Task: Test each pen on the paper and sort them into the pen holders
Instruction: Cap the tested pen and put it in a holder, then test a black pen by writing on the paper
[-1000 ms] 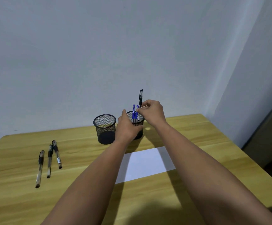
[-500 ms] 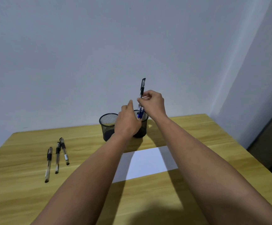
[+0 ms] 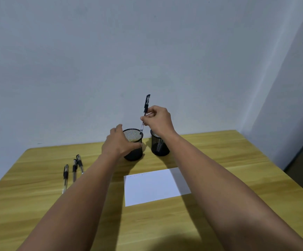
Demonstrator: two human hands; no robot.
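My right hand (image 3: pixel 159 120) pinches a black capped pen (image 3: pixel 145 109), upright, its lower tip just over the rim of the left mesh pen holder (image 3: pixel 134 136). My left hand (image 3: pixel 119 142) grips that holder's side, thumb in front and fingers behind. The right mesh holder (image 3: pixel 159 146) stands beside it, partly hidden by my right wrist; pens inside it are barely visible through the mesh. A white sheet of paper (image 3: pixel 156 186) with faint scribbles at its top edge lies in front. Three black pens (image 3: pixel 72 171) lie side by side on the table's left.
The wooden table (image 3: pixel 228 169) reaches a pale wall behind the holders. Its right edge borders a dark gap by the side wall.
My right hand carried the black pen from above the right holder over to the left holder. My left hand let go of the right holder and took hold of the left one.
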